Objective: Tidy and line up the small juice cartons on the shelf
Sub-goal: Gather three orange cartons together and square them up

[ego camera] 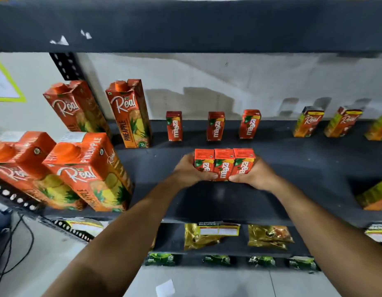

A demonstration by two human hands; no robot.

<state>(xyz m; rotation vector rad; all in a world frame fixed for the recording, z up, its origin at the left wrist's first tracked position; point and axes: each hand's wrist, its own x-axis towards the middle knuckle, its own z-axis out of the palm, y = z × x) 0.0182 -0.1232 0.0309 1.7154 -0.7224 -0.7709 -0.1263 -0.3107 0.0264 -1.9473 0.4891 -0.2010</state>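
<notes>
Three small cartons [224, 163] stand upright and touching side by side near the middle of the dark shelf [303, 168], making a short row that runs left to right. The left hand [191, 170] is pressed flat against the row's left end, thumb curled across the near face, and the right hand [255, 173] presses the right end the same way, so the block is squeezed between the two palms rather than pinched by fingertips. Farther back, along the wall, three more small cartons [215, 126] stand upright but well apart from one another, also spread left to right; the middle one lies almost straight behind the held block. That is the relation the next move seems to turn on: the block's long axis already runs parallel to the far row, so it probably needs only a straight push or pull, not a turn. Both hands are equally near, one at each end. Tall pineapple cartons [130, 112] stand to the left, and green-and-orange cartons [308, 123] to the far right.
</notes>
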